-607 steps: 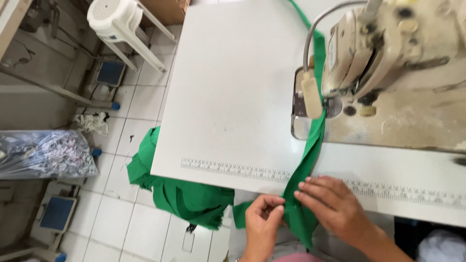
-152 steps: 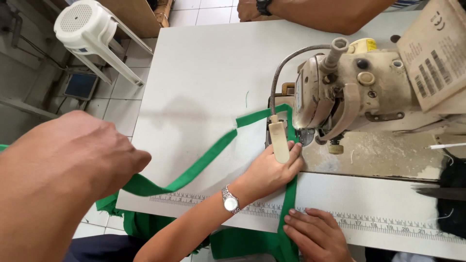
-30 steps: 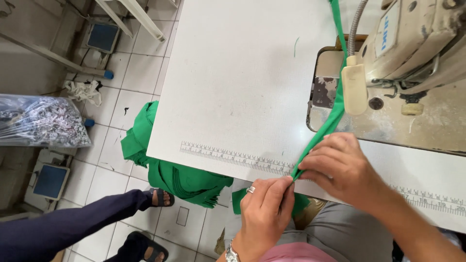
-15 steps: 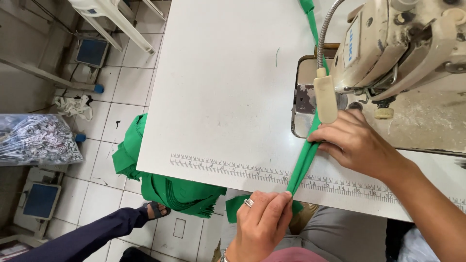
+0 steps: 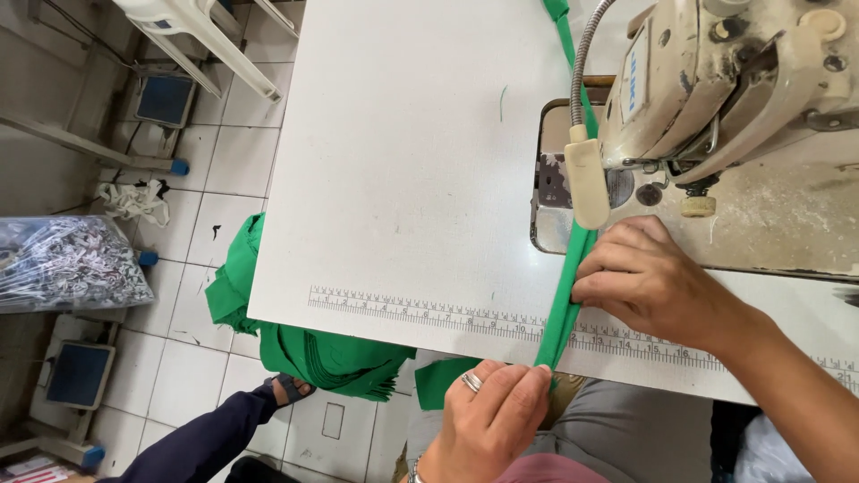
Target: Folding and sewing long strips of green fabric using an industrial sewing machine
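A narrow folded green fabric strip (image 5: 565,295) runs from the table's near edge up under the cream sewing machine (image 5: 716,80) and out past its far side. My right hand (image 5: 649,282) presses the strip flat on the white table (image 5: 403,179), just in front of the machine's foot. My left hand (image 5: 488,420), a ring on one finger, pinches the strip's lower end at the table edge. A flexible lamp head (image 5: 586,183) hangs above the strip.
A printed ruler (image 5: 420,311) runs along the table's near edge. More green fabric (image 5: 313,353) hangs off the left corner toward the tiled floor. Another person's leg and sandalled foot (image 5: 268,398) stand below. A plastic bag (image 5: 63,264) and a white chair (image 5: 197,36) are at left.
My right hand slid up the strip toward the machine foot and now lies flat on it. My left hand stays at the table edge.
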